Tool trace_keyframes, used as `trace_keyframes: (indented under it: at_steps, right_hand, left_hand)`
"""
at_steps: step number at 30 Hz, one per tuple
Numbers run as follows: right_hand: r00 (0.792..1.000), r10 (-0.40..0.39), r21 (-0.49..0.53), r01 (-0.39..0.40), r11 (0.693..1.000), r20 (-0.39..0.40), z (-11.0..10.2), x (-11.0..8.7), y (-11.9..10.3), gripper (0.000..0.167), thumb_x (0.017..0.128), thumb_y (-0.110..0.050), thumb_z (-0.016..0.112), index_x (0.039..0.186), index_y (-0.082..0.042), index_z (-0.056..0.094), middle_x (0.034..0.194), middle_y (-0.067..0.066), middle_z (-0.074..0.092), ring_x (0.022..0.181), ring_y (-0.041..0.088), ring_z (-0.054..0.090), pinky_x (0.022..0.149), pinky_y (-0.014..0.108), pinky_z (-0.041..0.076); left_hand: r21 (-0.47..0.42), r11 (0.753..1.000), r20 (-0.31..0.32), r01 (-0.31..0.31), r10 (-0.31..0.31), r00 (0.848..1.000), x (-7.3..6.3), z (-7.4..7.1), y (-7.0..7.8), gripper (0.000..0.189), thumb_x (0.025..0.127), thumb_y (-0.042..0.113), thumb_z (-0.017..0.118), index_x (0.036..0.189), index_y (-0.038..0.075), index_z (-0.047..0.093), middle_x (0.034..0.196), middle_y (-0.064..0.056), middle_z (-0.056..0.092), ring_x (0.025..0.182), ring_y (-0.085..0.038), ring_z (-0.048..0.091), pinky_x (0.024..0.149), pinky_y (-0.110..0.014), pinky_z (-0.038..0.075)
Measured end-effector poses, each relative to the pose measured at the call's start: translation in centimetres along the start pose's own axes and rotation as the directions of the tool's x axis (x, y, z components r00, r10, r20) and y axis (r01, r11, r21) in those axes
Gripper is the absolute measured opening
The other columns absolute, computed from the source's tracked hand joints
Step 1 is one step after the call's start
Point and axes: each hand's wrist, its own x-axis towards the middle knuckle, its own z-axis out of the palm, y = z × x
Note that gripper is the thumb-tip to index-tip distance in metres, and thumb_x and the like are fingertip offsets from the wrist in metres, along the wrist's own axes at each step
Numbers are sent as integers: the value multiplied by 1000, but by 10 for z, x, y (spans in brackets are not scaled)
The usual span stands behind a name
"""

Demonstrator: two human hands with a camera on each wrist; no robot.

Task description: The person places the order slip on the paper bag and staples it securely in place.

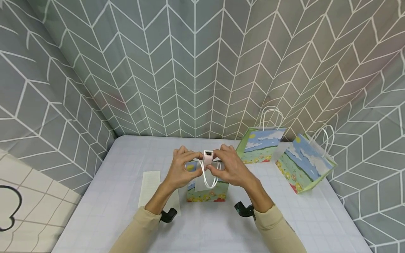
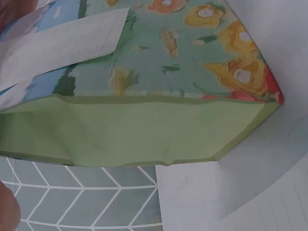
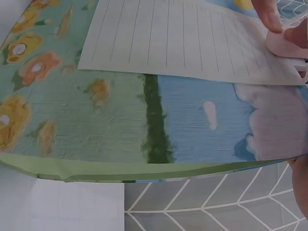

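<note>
A paper gift bag (image 1: pixel 207 195) printed with flowers and sky stands at the middle of the table. Over its top edge sits a small pale pink stapler (image 1: pixel 207 160), its end facing up. My left hand (image 1: pixel 183 167) pinches the stapler from the left, and my right hand (image 1: pixel 232 167) pinches it from the right. White cord handles (image 1: pixel 206 182) droop over the bag's front. Against that front lies a lined paper slip (image 3: pixel 168 43), its upper end at the stapler. The bag's green side (image 2: pixel 125 130) shows in the left wrist view.
Two matching gift bags stand at the back right, one (image 1: pixel 262 144) near the curtain and one (image 1: pixel 305 163) nearer the table's right edge. Lined paper sheets (image 1: pixel 150 182) lie left of my left forearm and under it. A patterned curtain (image 1: pixel 196 70) hangs behind the table.
</note>
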Motion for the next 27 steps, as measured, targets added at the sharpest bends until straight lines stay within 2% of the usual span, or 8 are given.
trace_keyframes:
  at_steps: [5,16,27]
  right_hand:
    - [1000,13,-12,-13,1000,16,-2,0,0,21,91,-33,72,100,-14,70,84,-5,53,74,9,32,74,33,29]
    - [999,43,6,-43,999,27,-3,1,0,26,90,-33,73,108,-13,72,90,-5,60,76,9,35,75,33,30]
    - [998,60,7,-60,998,-32,-3,1,2,35,82,-42,77,108,-19,74,82,-8,52,72,7,33,75,37,22]
  left_hand:
    - [-6,1000,3,25,-25,1000,-1,0,0,36,73,15,85,108,15,77,97,6,76,80,-12,37,81,-38,20]
    - [-19,999,3,29,-29,1000,0,0,-1,35,74,15,85,108,17,77,97,7,76,81,-11,37,82,-39,20]
    - [-2,998,63,65,-65,996,-1,-2,0,41,78,27,81,117,19,72,110,7,73,96,-12,45,93,-46,22]
